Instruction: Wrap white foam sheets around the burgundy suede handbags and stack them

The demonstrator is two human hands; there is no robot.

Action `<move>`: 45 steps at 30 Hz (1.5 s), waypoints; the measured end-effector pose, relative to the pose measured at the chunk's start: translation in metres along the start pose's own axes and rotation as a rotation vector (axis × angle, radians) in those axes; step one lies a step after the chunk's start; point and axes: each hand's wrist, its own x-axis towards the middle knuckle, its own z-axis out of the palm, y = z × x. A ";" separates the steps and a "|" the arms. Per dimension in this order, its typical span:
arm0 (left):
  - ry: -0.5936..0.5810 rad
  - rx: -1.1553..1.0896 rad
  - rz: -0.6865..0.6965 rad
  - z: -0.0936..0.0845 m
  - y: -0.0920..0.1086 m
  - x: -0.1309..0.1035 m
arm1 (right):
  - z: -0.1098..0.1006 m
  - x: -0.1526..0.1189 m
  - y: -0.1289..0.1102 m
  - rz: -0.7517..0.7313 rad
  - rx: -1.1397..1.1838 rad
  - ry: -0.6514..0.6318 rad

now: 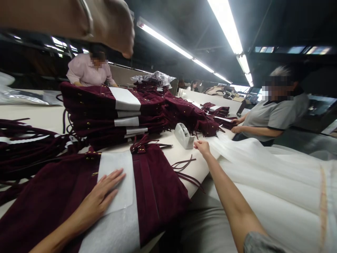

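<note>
My left hand (101, 195) lies flat, fingers stretched, on a white paper band (118, 175) around a folded burgundy garment or bag (158, 182), which looks like suede and has brass eyelets and thin cords. At the front end of a pale grey tape dispenser (184, 137), my right hand (202, 147) has its fingers pinched together. Whatever is between those fingertips is too small to make out. Behind my left hand rises a stack of similar burgundy pieces (113, 105) with white bands.
Another person's arm with a bracelet (105, 24) reaches across the upper left. Co-workers stand at the far left (88, 72) and at the right (273, 112). White sheeting (276, 175) is heaped at the right. Loose burgundy straps (28, 140) lie at the left.
</note>
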 end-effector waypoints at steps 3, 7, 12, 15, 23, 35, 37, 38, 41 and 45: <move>-0.021 0.000 -0.003 -0.004 0.004 0.001 | 0.009 -0.005 0.005 0.012 -0.061 0.071; -0.043 -0.019 -0.037 -0.013 0.013 0.005 | 0.008 -0.019 -0.001 0.033 -0.118 0.136; -0.119 -0.152 -0.122 -0.020 0.028 0.006 | -0.002 -0.070 -0.044 -0.069 0.011 0.084; -0.119 -0.280 -0.166 -0.021 0.030 0.008 | 0.005 -0.129 -0.087 -0.124 0.396 -0.198; -0.077 -0.517 -0.174 -0.019 0.016 0.008 | 0.068 -0.303 -0.165 0.118 0.577 -0.757; -0.032 -0.601 -0.144 -0.008 0.004 0.014 | 0.115 -0.328 -0.180 0.398 0.451 -0.723; -0.031 -0.605 -0.148 -0.007 0.005 0.015 | 0.117 -0.328 -0.181 0.419 0.432 -0.742; -0.031 -0.605 -0.150 -0.007 0.005 0.015 | 0.117 -0.328 -0.182 0.428 0.419 -0.750; -0.032 -0.595 -0.158 -0.009 0.008 0.015 | 0.118 -0.329 -0.183 0.455 0.369 -0.772; -0.041 -0.581 -0.165 -0.011 0.011 0.015 | 0.120 -0.327 -0.183 0.483 0.308 -0.810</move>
